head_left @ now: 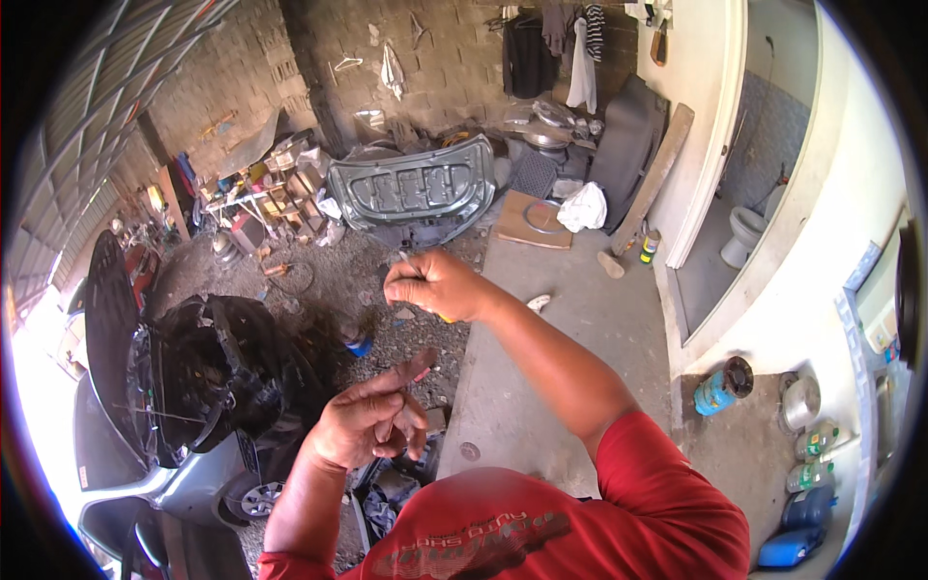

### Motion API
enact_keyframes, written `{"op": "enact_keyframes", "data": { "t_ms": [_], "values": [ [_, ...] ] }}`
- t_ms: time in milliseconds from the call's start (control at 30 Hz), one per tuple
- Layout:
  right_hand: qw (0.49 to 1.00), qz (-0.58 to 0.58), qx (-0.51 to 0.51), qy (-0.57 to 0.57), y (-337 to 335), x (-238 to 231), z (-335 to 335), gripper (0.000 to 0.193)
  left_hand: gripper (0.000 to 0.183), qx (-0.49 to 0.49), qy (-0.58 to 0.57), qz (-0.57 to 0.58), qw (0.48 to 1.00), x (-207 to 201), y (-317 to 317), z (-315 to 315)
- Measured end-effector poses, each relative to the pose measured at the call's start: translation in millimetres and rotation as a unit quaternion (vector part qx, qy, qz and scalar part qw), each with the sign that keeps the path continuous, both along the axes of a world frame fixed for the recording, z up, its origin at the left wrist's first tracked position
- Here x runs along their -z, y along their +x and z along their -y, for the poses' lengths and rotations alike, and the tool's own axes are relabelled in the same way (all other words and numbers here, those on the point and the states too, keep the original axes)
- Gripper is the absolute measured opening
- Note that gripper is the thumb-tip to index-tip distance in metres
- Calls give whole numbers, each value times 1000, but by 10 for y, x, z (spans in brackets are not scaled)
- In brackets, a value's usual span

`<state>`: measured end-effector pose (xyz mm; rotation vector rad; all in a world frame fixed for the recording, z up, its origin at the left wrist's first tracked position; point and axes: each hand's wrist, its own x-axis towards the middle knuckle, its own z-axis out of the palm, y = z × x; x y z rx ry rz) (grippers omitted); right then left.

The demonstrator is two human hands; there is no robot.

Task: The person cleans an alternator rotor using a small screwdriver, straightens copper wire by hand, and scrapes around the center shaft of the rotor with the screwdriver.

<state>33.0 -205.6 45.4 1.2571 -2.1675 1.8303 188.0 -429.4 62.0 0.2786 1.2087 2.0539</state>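
Grey concrete slab (pixel 522 416) meets loose stony gravel (pixel 396 338) underfoot, and that uneven edge could turn a foot if a step lands badly. To the left, a dark grey car (pixel 205 480) has its black curved bonnet (pixel 111 338) raised; an arm swung wide might catch its exposed front. The bare left grip (pixel 372 425) is released, index finger stretched and the others curled, nothing visibly held. The bare right grip (pixel 437 286) is clenched around a slim grey tool (pixel 409 261) over the gravel; a loosened finger would probably lose it among the stones. Beyond, a grey-green ribbed metal car lid (pixel 411 188) bars the way ahead. A blue gas cylinder (pixel 717 391) is off right; a small blue container (pixel 360 345) sits on the gravel, easily kicked.
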Motion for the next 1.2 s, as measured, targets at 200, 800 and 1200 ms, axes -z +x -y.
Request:
{"op": "enact_keyframes", "data": {
  "t_ms": [200, 800, 1200],
  "values": [
    [960, 222, -157, -65, 258, 662, 262, 42, 74, -131, 241, -127, 953, -320, -338, -25],
    [972, -139, 79, 175, 486, -465, -367, 35, 59, -120, -418, -355, 828, 18, -506, 833],
    [990, 35, -43, 130, 184, 303, 157, 33, 67, -125, 296, -255, 912, -641, -174, 117]
  ]
}}
